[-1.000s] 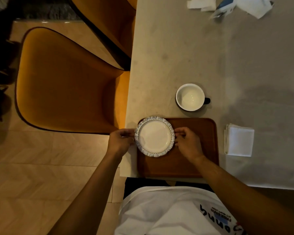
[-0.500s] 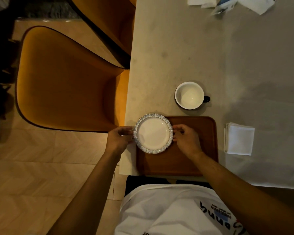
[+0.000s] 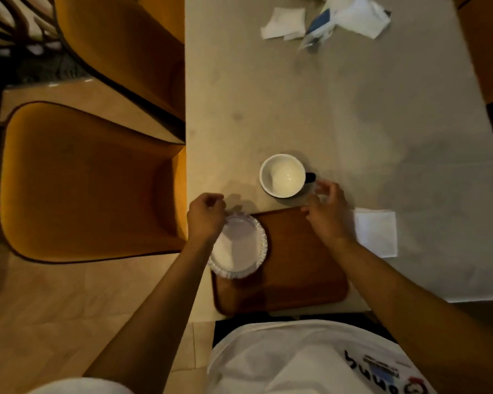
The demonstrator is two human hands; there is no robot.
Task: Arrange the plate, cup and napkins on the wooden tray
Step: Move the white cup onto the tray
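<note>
Resting: your plate (image 3: 241, 247) is sitting on the tray's (image 3: 302, 268) left side.
Left hand (image 3: 207, 217): clenched, over the plate's far rim; grasp unclear.
Right hand (image 3: 326, 211): released, fingers spread near the cup (image 3: 282, 176).

Dim warm light, soft overall blur, wide-angle bending at edges.

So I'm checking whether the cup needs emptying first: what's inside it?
The cup looks empty: its pale inner wall and bottom show, with only a small glint of light. Nothing covers its opening; the right hand is beside its dark handle, not over it.
</note>
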